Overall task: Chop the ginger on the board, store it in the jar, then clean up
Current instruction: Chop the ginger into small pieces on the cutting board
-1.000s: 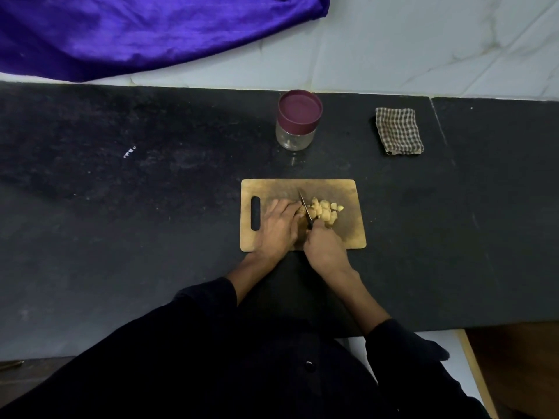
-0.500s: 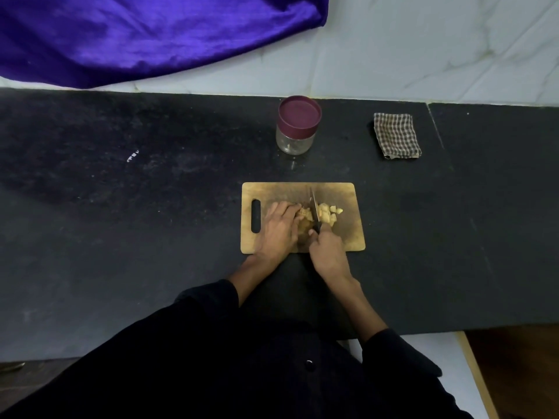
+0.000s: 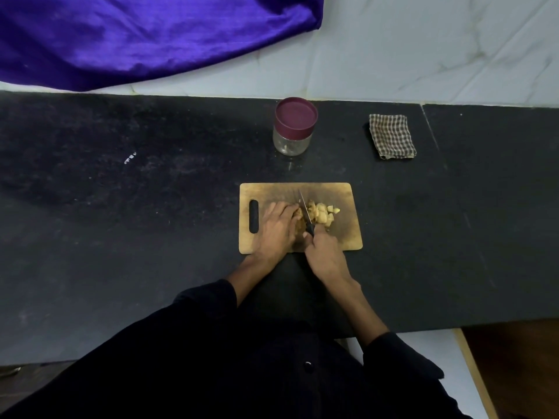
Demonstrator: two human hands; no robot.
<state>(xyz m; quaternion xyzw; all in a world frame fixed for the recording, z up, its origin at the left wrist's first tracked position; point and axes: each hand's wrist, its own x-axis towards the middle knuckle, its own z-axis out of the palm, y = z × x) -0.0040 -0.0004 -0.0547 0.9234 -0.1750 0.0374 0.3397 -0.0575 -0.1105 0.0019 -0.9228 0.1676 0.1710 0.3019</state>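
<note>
Two hands [image 3: 279, 229] flank ginger [image 3: 321, 213]; right [image 3: 325, 255] grips knife [image 3: 305, 213].

A worn wooden board [image 3: 344, 240] lies on matt speckled stone counter [image 3: 121, 237]; glossy purple cloth [image 3: 136, 34] behind.

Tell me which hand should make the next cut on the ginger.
Right. The right hand already grips the knife, its blade beside the cut ginger pieces; the left hand holds the uncut piece steady.
</note>
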